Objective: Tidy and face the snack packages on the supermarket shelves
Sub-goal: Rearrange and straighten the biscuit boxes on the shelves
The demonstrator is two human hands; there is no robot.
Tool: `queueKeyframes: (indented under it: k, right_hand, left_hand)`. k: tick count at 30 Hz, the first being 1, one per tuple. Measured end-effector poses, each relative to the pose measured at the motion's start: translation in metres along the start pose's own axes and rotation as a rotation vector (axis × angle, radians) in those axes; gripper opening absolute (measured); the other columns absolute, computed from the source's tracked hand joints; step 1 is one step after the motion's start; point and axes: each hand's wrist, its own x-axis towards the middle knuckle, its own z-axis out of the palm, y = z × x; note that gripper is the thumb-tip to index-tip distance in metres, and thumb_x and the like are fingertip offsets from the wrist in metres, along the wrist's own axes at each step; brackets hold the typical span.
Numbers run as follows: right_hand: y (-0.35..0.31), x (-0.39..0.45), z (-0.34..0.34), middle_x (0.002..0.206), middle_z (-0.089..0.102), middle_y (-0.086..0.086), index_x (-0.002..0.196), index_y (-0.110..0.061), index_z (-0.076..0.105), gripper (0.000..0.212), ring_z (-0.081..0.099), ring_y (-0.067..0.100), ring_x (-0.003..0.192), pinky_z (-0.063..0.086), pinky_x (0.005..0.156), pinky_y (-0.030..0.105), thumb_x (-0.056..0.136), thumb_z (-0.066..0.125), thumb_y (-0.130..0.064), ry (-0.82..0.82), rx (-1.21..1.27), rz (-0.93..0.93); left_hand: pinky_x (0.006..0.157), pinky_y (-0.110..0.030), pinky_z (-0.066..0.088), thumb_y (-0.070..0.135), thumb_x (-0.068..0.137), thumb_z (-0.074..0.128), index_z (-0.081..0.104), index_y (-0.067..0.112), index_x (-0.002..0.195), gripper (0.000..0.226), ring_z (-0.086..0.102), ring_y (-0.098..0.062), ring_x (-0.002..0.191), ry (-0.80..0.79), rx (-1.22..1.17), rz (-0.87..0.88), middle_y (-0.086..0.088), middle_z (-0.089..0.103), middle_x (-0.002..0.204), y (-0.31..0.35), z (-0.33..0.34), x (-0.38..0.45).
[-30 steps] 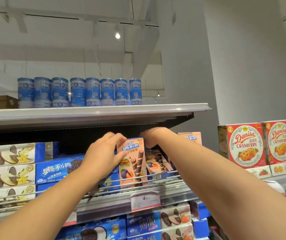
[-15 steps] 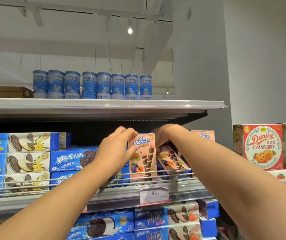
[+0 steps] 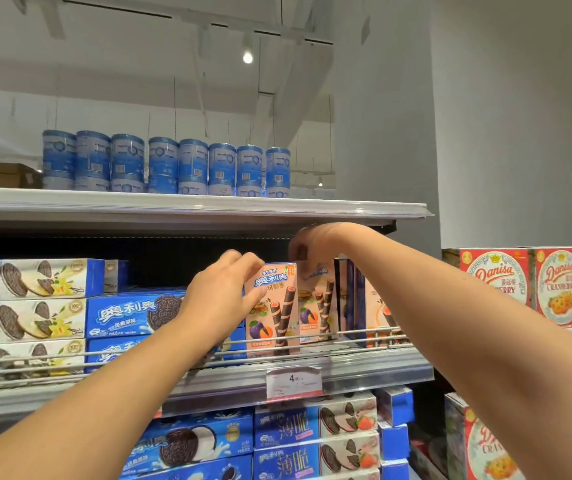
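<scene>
Left hand (image 3: 222, 299) grips a glossy upright cardboard wafer-roll box (image 3: 272, 308); right hand (image 3: 307, 242) pinches its neighbour box (image 3: 317, 306).

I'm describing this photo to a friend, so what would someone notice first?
Two bare arms reach up to the middle shelf, the left hand and right hand both holding a pink wafer roll box standing behind the wire rail. Above sits a row of blue tins, and red cookie boxes stand at the right.
</scene>
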Motion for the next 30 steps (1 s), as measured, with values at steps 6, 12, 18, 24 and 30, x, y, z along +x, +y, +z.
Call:
queueKeyframes:
  k: [6, 12, 18, 24, 30]
  right_hand:
    - [0.005, -0.004, 0.003, 0.107, 0.065, -0.008, 0.118, -0.029, 0.064, 0.033, 0.064, 0.017, 0.100, 0.057, 0.087, 0.032, 0.088, 0.076, -0.024, 0.041, 0.023, -0.014]
    - [0.002, -0.002, 0.016, 0.106, 0.060, -0.005, 0.133, -0.024, 0.059, 0.048, 0.057, 0.015, 0.091, 0.043, 0.059, 0.021, 0.087, 0.076, -0.023, 0.074, -0.033, 0.005]
    - [0.010, -0.005, 0.026, 0.109, 0.063, -0.005, 0.135, -0.024, 0.057, 0.050, 0.060, 0.015, 0.092, 0.044, 0.059, 0.021, 0.089, 0.075, -0.027, 0.110, 0.056, 0.028]
    - [0.012, -0.007, 0.026, 0.108, 0.066, -0.004, 0.131, -0.025, 0.059, 0.045, 0.059, 0.007, 0.076, 0.045, 0.056, 0.020, 0.089, 0.076, -0.030, 0.141, 0.055, 0.011]
    - [0.016, -0.015, 0.015, 0.100, 0.061, -0.010, 0.129, -0.028, 0.060, 0.043, 0.058, 0.003, 0.073, 0.045, 0.055, 0.019, 0.089, 0.075, -0.032, 0.111, 0.048, -0.013]
  left_hand:
    - [0.079, -0.031, 0.052, 0.049, 0.091, 0.066, 0.049, 0.038, 0.129, 0.043, 0.056, -0.008, 0.101, -0.010, 0.019, 0.000, 0.014, 0.052, 0.120, 0.000, -0.001, 0.000]
    - [0.075, -0.029, 0.049, 0.050, 0.090, 0.066, 0.047, 0.039, 0.131, 0.046, 0.055, -0.007, 0.100, -0.019, 0.026, 0.001, 0.014, 0.053, 0.121, -0.003, 0.002, 0.002]
    - [0.069, -0.026, 0.046, 0.051, 0.089, 0.067, 0.046, 0.041, 0.130, 0.047, 0.055, -0.005, 0.096, -0.017, 0.037, 0.000, 0.015, 0.053, 0.119, -0.008, 0.007, 0.004]
    - [0.065, -0.026, 0.042, 0.050, 0.088, 0.067, 0.046, 0.041, 0.127, 0.045, 0.055, -0.007, 0.094, -0.013, 0.034, 0.013, 0.013, 0.053, 0.119, -0.011, 0.011, 0.004]
    - [0.068, -0.026, 0.045, 0.050, 0.089, 0.067, 0.047, 0.039, 0.129, 0.047, 0.056, -0.006, 0.096, -0.012, 0.025, 0.011, 0.013, 0.054, 0.120, -0.009, 0.009, 0.003]
